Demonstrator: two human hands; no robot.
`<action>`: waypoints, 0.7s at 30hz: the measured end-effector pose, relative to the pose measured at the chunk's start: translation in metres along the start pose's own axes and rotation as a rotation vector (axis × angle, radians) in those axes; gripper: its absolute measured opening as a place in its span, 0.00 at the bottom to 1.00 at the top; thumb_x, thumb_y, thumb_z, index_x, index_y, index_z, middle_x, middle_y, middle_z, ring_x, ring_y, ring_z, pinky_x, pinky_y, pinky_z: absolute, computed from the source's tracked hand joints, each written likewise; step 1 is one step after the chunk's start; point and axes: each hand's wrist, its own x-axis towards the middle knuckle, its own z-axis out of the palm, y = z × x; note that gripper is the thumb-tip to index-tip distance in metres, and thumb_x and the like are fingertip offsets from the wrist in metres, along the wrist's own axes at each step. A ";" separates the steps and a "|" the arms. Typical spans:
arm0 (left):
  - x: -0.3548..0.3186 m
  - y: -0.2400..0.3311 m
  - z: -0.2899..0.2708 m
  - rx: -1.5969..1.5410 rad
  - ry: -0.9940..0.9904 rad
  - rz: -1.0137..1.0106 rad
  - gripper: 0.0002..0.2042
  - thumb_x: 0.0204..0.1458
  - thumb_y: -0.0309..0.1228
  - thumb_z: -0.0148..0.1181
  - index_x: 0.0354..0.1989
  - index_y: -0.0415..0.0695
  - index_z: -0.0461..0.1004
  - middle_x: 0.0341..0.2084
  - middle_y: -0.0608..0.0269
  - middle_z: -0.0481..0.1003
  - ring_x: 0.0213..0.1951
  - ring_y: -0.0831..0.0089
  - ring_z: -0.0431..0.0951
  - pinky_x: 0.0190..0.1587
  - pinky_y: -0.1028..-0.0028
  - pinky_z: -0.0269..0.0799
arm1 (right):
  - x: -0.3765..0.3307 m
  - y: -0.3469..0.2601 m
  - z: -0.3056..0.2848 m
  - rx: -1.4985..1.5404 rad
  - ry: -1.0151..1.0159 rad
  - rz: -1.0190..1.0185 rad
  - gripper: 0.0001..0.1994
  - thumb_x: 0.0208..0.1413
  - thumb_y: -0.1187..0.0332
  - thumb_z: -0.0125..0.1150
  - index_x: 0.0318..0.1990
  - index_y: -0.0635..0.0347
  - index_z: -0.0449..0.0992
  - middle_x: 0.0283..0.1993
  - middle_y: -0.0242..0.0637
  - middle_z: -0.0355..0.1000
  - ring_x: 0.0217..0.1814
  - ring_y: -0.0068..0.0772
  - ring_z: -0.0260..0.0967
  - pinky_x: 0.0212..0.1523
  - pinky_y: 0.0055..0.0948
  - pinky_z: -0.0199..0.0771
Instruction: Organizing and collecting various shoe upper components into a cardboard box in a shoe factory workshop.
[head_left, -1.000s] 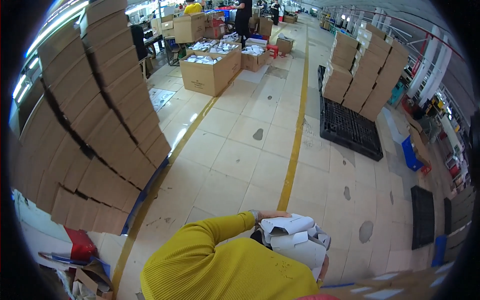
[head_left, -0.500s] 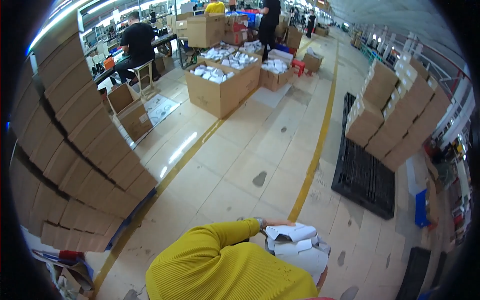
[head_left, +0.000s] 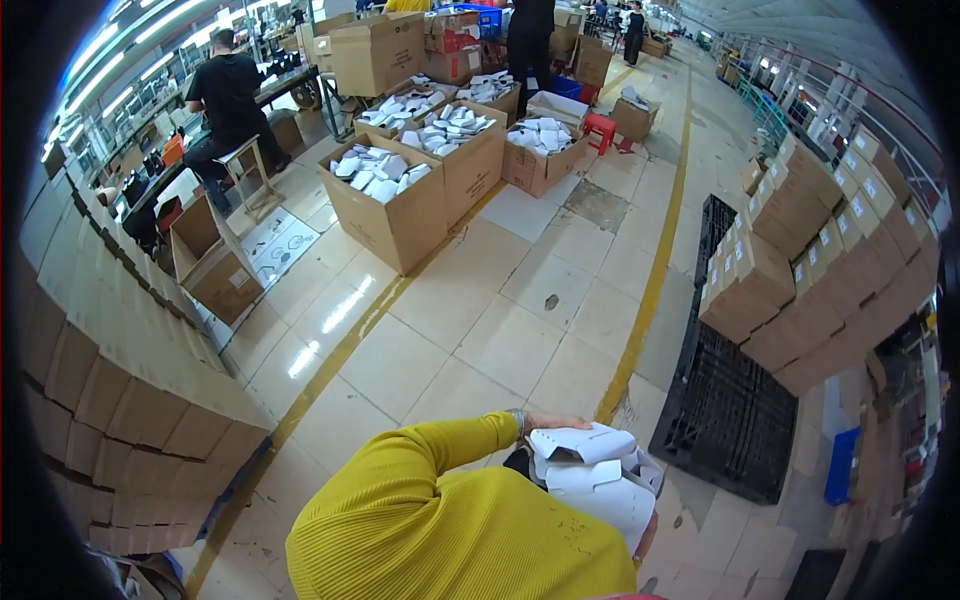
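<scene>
A bundle of white folded card pieces (head_left: 600,490) is carried in front of my body, several pieces lying loosely on one another. My left hand (head_left: 558,422) rests along the far side of the bundle, its fingers partly hidden behind the top piece. At the near right side my right hand (head_left: 647,538) supports the bundle; only a small part of it shows past the white card. My left arm, in a yellow ribbed sleeve (head_left: 430,470), reaches around the bundle.
Open cartons (head_left: 395,230) full of similar white pieces stand ahead on the left. Stacked brown boxes (head_left: 170,400) line my left. More boxes (head_left: 780,270) stand by a black pallet (head_left: 725,420) on the right. Yellow floor lines (head_left: 650,310) mark the aisle. People work farther off.
I have moved forward along the aisle, so the cartons and the pallet are nearer. Both hands keep their hold on the bundle.
</scene>
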 end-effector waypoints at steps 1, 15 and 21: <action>0.013 0.029 -0.015 -0.006 0.009 0.011 0.30 0.48 0.52 0.57 0.53 0.43 0.67 0.42 0.64 0.74 0.38 0.79 0.75 0.41 0.78 0.73 | 0.033 -0.018 0.004 -0.008 -0.005 0.013 0.28 0.50 0.48 0.50 0.51 0.61 0.66 0.47 0.44 0.70 0.43 0.43 0.71 0.42 0.40 0.73; 0.128 0.354 -0.202 0.003 0.075 -0.042 0.32 0.47 0.54 0.56 0.55 0.43 0.65 0.45 0.63 0.73 0.40 0.78 0.75 0.43 0.76 0.73 | 0.446 -0.148 0.067 -0.075 -0.088 0.100 0.26 0.48 0.51 0.53 0.49 0.61 0.67 0.42 0.43 0.72 0.42 0.41 0.70 0.43 0.38 0.73; 0.184 0.511 -0.270 0.086 0.023 -0.102 0.33 0.47 0.54 0.55 0.55 0.43 0.64 0.45 0.63 0.72 0.41 0.76 0.74 0.44 0.76 0.72 | 0.569 -0.194 0.136 -0.132 -0.119 -0.056 0.27 0.47 0.51 0.54 0.51 0.61 0.66 0.44 0.44 0.72 0.43 0.42 0.70 0.44 0.39 0.73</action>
